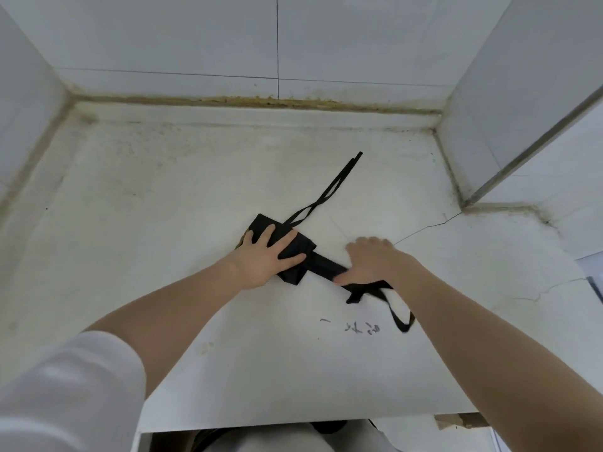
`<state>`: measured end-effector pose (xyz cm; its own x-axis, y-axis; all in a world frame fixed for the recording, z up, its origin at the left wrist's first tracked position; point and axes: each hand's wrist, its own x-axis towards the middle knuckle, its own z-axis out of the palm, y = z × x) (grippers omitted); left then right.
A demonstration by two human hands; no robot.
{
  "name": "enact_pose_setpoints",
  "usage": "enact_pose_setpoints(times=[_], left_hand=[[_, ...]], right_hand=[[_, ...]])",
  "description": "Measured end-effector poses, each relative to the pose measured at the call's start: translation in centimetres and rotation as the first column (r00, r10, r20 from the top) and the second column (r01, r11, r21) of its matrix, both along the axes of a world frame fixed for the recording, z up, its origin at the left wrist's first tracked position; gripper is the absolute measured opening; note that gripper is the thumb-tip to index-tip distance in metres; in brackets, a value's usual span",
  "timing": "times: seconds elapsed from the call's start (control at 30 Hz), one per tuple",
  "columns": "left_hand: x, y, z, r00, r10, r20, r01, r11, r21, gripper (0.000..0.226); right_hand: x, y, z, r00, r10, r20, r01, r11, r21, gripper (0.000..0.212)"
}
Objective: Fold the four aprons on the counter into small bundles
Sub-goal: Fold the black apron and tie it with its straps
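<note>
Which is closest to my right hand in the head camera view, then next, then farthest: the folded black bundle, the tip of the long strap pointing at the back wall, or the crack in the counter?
From the right hand:
1. Folded black bundle, just to its left.
2. Crack in the counter, beyond it to the right.
3. Strap tip, far back toward the wall.

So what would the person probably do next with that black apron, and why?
Probably fold the narrow end under the right hand over onto the bundle. The left hand already presses the folded black apron flat on the counter, while a strip and the long straps still trail loose.
</note>
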<state>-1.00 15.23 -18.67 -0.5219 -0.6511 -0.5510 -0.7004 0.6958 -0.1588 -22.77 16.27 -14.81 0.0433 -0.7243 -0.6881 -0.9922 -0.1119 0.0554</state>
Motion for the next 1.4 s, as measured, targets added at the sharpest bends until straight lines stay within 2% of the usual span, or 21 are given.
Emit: enact_pose_setpoints(times=[0.1, 0.2, 0.27, 0.33, 0.4, 0.47, 0.5, 0.53, 0.57, 0.6, 0.63, 0.67, 0.7, 0.73, 0.77, 0.87, 0.93, 1.03, 1.13, 1.27, 1.4], left_hand=[[0.0, 0.1, 0.6, 1.0, 0.019, -0.015, -0.019, 1.0, 0.009, 0.076], [0.2, -0.1, 0.7, 0.989, 0.086, -0.118, -0.083, 0.996, 0.038, 0.075], [0.7, -0.4, 0.3, 0.902, 0.207, -0.378, -0.187, 0.978, 0.09, 0.075], [1.0, -0.7, 0.6, 0.601, 0.359, -0.714, -0.298, 0.93, 0.216, 0.072], [0.6, -0.6, 1.4, 0.215, 0.486, -0.847, -0.368, 0.844, 0.391, 0.067], [0.0, -0.3, 2.0, -0.179, 0.658, -0.731, -0.346, 0.653, 0.673, 0.066], [-0.2, 0.0, 1.7, -0.306, 0.713, -0.63, -0.298, 0.557, 0.775, 0.068], [0.0, 0.2, 1.2, -0.352, 0.727, -0.59, -0.282, 0.519, 0.807, 0.069], [0.5, 0.5, 0.2, -0.28, 0.717, -0.638, -0.35, 0.543, 0.763, 0.068], [1.2, 0.5, -0.6, -0.148, 0.687, -0.711, -0.411, 0.612, 0.676, 0.067], [1.9, 0.1, -1.3, 0.045, 0.628, -0.777, -0.446, 0.709, 0.547, 0.065], [2.4, 0.1, -1.6, 0.298, 0.556, -0.775, -0.446, 0.8, 0.402, 0.063], [2.6, 0.2, -1.8, 0.543, 0.442, -0.714, -0.412, 0.881, 0.232, 0.063], [2.6, 0.2, -2.0, 0.708, 0.345, -0.616, -0.354, 0.928, 0.112, 0.065], [2.5, 0.1, -2.0, 0.79, 0.29, -0.54, -0.311, 0.949, 0.055, 0.069], [1.5, -0.1, -0.9, 0.851, 0.272, -0.45, -0.285, 0.958, 0.039, 0.071], [0.7, -0.4, -0.4, 0.85, 0.32, -0.42, -0.324, 0.944, 0.062, 0.067], [-0.5, -0.1, -0.4, 0.804, 0.403, -0.438, -0.398, 0.911, 0.107, 0.078], [-1.0, 0.2, -1.2, 0.766, 0.457, -0.451, -0.448, 0.884, 0.136, 0.099], [-1.1, -0.7, -1.4, 0.71, 0.543, -0.449, -0.522, 0.833, 0.182, 0.093], [-1.8, -1.4, -0.4, 0.745, 0.513, -0.427, -0.494, 0.854, 0.164, 0.075]], right_hand=[[2.9, -0.4, 0.1, 0.944, -0.112, 0.31, 0.105, 0.994, 0.039, 0.088], [5.1, 0.4, -1.9, 0.96, -0.009, 0.281, 0.054, 0.987, -0.154, 0.104], [6.0, 0.8, -3.0, 0.952, -0.025, 0.305, 0.089, 0.976, -0.197, 0.113], [6.4, 0.4, -3.3, 0.875, -0.136, 0.465, 0.265, 0.938, -0.225, 0.09], [6.7, -0.2, -3.0, 0.713, -0.219, 0.666, 0.436, 0.882, -0.177, 0.048], [7.0, -0.7, -2.3, 0.582, -0.261, 0.77, 0.512, 0.854, -0.098, 0.026], [7.1, -0.8, -2.1, 0.553, -0.28, 0.785, 0.514, 0.856, -0.056, 0.024], [7.2, -1.0, -2.1, 0.558, -0.295, 0.775, 0.489, 0.872, -0.021, 0.026], [7.3, -1.1, -2.2, 0.587, -0.308, 0.748, 0.447, 0.894, 0.018, 0.029], [7.5, -1.0, -2.4, 0.62, -0.325, 0.714, 0.405, 0.912, 0.063, 0.035], [7.5, -0.9, -2.5, 0.635, -0.352, 0.687, 0.386, 0.916, 0.113, 0.041], [7.6, -0.8, -2.7, 0.636, -0.378, 0.672, 0.383, 0.911, 0.15, 0.044], [7.7, -0.6, -2.8, 0.632, -0.389, 0.67, 0.395, 0.906, 0.153, 0.045], [7.8, -0.7, -3.0, 0.633, -0.389, 0.669, 0.411, 0.901, 0.135, 0.042], [7.9, -0.8, -3.1, 0.629, -0.4, 0.666, 0.441, 0.89, 0.118, 0.037], [8.0, -1.5, -3.9, 0.591, -0.488, 0.642, 0.559, 0.822, 0.111, 0.011], [7.9, -1.9, -4.4, 0.557, -0.567, 0.607, 0.638, 0.76, 0.125, 0.014], [7.7, -1.9, -4.7, 0.382, -0.681, 0.625, 0.76, 0.616, 0.206, 0.025], [7.2, -1.3, -4.3, 0.2, -0.71, 0.675, 0.786, 0.528, 0.322, 0.019], [5.7, -0.8, -3.6, 0.097, -0.691, 0.717, 0.646, 0.592, 0.483, 0.02], [4.7, -1.5, -2.3, 0.177, -0.67, 0.721, 0.507, 0.69, 0.516, 0.023]])
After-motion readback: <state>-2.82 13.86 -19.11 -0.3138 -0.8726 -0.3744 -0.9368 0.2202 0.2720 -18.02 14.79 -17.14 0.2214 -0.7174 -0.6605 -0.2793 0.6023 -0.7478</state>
